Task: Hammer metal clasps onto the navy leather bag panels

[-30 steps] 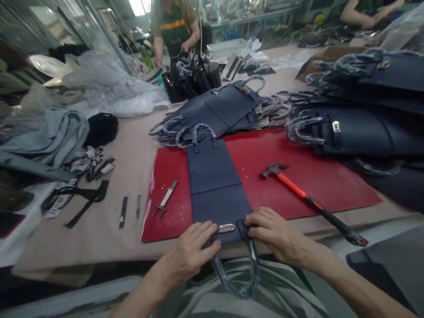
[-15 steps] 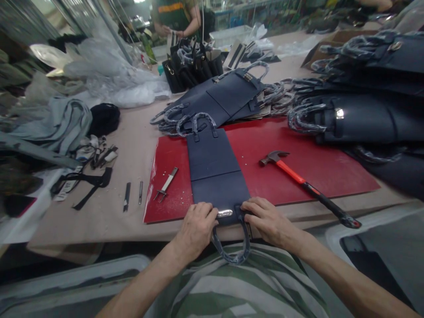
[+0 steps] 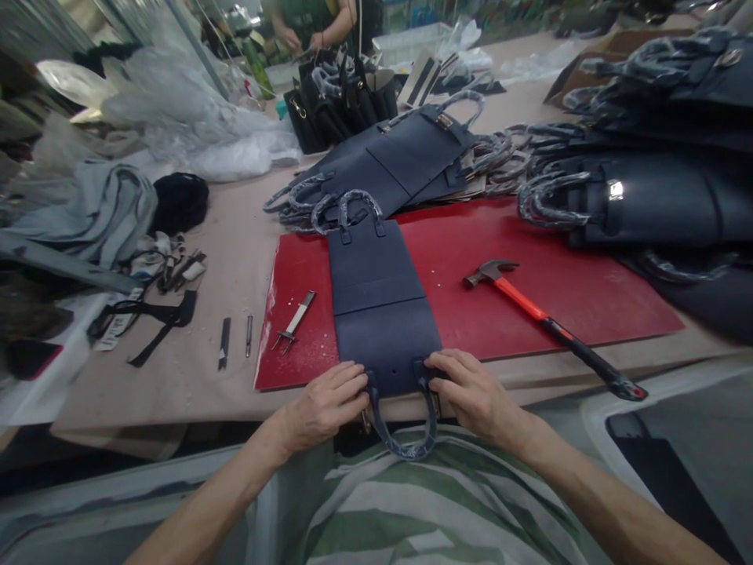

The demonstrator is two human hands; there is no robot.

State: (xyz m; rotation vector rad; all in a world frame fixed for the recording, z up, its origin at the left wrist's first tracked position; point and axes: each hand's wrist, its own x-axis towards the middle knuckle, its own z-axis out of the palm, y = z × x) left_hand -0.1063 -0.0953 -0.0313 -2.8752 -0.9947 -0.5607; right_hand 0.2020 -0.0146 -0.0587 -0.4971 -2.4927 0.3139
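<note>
A flat navy handbag point(image 3: 382, 333), a long panel with a wrapped handle at each end, lies lengthwise before me, its near end at the table's front edge. My left hand point(image 3: 329, 402) is closed on the near left edge beside the foot of the near handle point(image 3: 405, 450). On the right edge, by the handle's other foot, my right hand point(image 3: 471, 391) grips with bent fingers. A small dark hole shows in the panel between the handle feet. Whether the left fingers also hide a small metal piece, I cannot tell.
Under the handbag lies a red board point(image 3: 529, 290) with a claw hammer point(image 3: 547, 322) at right and a pronged metal tool point(image 3: 295, 320) at left. Two slim tools, including a punch point(image 3: 249, 336), lie further left. Navy bags point(image 3: 671, 196) are piled right; another person's hands point(image 3: 303, 39) work behind.
The shiny metal plate by my left fingertips is out of sight, and the hole shows instead. My left hand has shifted left to the panel's edge; my right hand keeps its place.
</note>
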